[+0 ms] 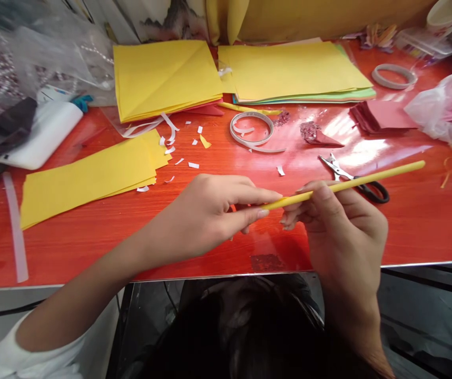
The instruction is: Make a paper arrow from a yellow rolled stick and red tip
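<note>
A thin rolled yellow paper tube (384,173) slants up to the right above the red table, held in both hands. My left hand (210,213) pinches its lower left end between thumb and fingers. Farther along, my right hand (340,221) grips the tube, the thumb on top and the fingers curled beneath. Just behind the right hand lie scissors (342,171) with black handles, partly hidden by that hand and the tube. A roll of white double-sided tape (252,128) rests beyond the hands with a strip trailing off it.
Yellow paper strips (91,171) lie at the left, near a white device (42,134). Stacks of yellow sheets (166,79) and coloured paper (297,71) stand at the back. On the right are another tape roll (394,76), dark red paper squares (387,115) and a plastic bag (435,102).
</note>
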Action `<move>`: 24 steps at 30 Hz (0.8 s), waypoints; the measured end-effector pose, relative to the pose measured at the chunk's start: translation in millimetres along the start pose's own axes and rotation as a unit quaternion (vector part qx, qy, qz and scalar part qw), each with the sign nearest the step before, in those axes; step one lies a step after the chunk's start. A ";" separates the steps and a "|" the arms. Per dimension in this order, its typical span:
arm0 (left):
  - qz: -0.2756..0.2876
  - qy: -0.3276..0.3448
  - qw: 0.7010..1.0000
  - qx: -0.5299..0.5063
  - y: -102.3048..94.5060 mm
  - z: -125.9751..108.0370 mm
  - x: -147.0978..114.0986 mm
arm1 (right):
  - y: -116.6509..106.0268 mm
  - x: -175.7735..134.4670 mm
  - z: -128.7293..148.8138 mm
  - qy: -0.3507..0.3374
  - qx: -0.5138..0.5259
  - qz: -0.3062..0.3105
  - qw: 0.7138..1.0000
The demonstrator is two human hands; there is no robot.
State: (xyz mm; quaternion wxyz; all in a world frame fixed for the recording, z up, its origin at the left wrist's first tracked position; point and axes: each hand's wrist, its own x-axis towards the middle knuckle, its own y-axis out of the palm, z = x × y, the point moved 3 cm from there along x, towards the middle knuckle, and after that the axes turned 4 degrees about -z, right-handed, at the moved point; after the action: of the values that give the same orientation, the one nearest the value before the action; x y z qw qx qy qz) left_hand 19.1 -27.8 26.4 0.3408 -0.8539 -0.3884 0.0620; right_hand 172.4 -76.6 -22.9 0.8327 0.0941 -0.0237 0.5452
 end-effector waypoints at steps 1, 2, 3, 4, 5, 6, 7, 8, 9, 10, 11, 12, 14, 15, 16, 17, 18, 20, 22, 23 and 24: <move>-0.002 0.016 1.000 0.008 0.9 -0.3 -0.1 | -0.2 0.0 0.3 -0.001 -0.002 -0.003 1.000; -0.003 0.032 0.999 0.019 2.0 -0.4 -0.3 | -0.3 0.0 0.5 -0.002 -0.002 -0.004 1.000; -0.003 0.048 0.998 0.031 3.2 -0.4 -0.8 | -0.4 -0.1 0.7 -0.002 -0.002 -0.006 1.000; -0.007 0.065 0.997 0.046 4.2 -0.4 -1.5 | -0.6 -0.1 0.8 -0.002 0.000 -0.007 1.000; -0.012 0.082 0.994 0.064 5.3 -0.3 -2.4 | -0.8 -0.2 0.8 -0.001 0.002 -0.008 1.000; -0.019 0.100 0.991 0.086 6.4 -0.2 -3.6 | -1.1 -0.2 0.8 0.001 0.005 -0.009 1.000; -0.027 0.118 0.986 0.112 7.5 -0.1 -5.1 | -1.3 -0.2 0.7 0.003 0.008 -0.010 1.000; -0.033 0.135 0.980 0.140 8.8 0.2 -6.7 | -1.6 -0.1 0.5 0.005 0.011 -0.011 1.000; -0.037 0.147 0.974 0.169 10.3 0.7 -8.4 | -1.8 0.1 0.2 0.008 0.014 -0.010 1.000; -0.036 0.156 0.967 0.197 11.9 1.4 -10.0 | -2.0 0.3 -0.1 0.009 0.015 -0.009 1.000; -0.029 0.162 0.961 0.221 13.7 2.3 -11.4 | -2.1 0.6 -0.4 0.010 0.014 -0.008 1.000; -0.021 0.163 0.956 0.241 15.3 3.2 -12.5 | -2.1 0.9 -0.8 0.010 0.010 -0.005 1.000; -0.002 0.163 0.950 0.267 17.8 4.3 -13.9 | -2.1 1.8 -1.3 0.009 0.001 -0.004 1.000; 0.004 0.166 0.948 0.272 18.5 4.2 -14.2 | -2.2 2.2 -1.4 0.008 -0.002 -0.005 1.000; 0.007 0.169 0.947 0.275 18.7 3.7 -14.1 | -2.4 2.6 -1.5 0.008 -0.004 -0.008 1.000; 0.006 0.174 0.947 0.272 18.5 2.7 -13.8 | -2.5 3.0 -1.6 0.010 -0.006 -0.011 1.000; 0.005 0.181 0.949 0.258 17.9 1.2 -13.4 | -2.7 3.2 -1.6 0.011 -0.006 -0.016 1.000; 0.001 0.175 0.965 0.194 15.8 -1.5 -11.4 | -3.0 3.3 -1.1 0.012 -0.003 -0.023 1.000; -0.006 0.118 0.988 0.097 13.0 -1.9 -7.9 | -2.6 2.4 -0.1 0.009 0.002 -0.023 1.000; -0.009 0.074 0.996 0.049 12.0 -1.1 -6.1 | -1.9 1.6 0.5 0.007 0.005 -0.017 1.000; -0.008 0.026 1.000 0.010 11.8 0.2 -4.5 | -0.8 0.5 0.9 0.007 0.006 -0.005 1.000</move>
State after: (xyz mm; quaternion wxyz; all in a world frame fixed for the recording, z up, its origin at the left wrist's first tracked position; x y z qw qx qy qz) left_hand 23.1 -36.4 18.1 0.3599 -0.8485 -0.3857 0.0411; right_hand 173.3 -76.6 -22.1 0.8351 0.0951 -0.0139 0.5416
